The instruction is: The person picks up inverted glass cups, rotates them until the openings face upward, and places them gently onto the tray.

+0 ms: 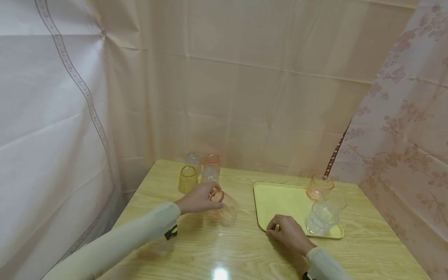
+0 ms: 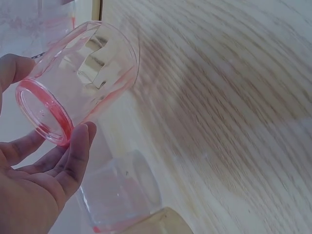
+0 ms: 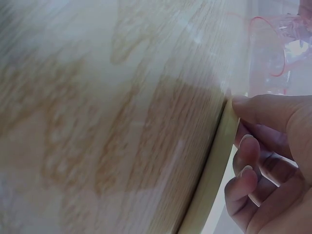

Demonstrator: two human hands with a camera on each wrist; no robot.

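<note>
My left hand (image 1: 200, 198) grips a pink-orange drinking glass (image 2: 92, 73) around its base, thumb on one side and fingers on the other. The glass is tilted, base toward the hand and rim pointing away to the right, over the table. At the near left corner of a yellow tray (image 1: 276, 202), my right hand (image 1: 288, 232) pinches the rim between thumb and index finger, the other fingers curled. On the tray's right side are a clear glass (image 1: 316, 221), another orange glass (image 1: 319, 188) and a further clear glass (image 1: 336, 199) partly behind.
At the back left of the wooden table (image 1: 241, 249) stand a yellow glass (image 1: 188, 181), an orange glass (image 1: 212, 160) and two clear glasses, one (image 1: 210, 174) just beyond the left hand. Hanging cloth (image 1: 245, 85) encloses the table's back and sides.
</note>
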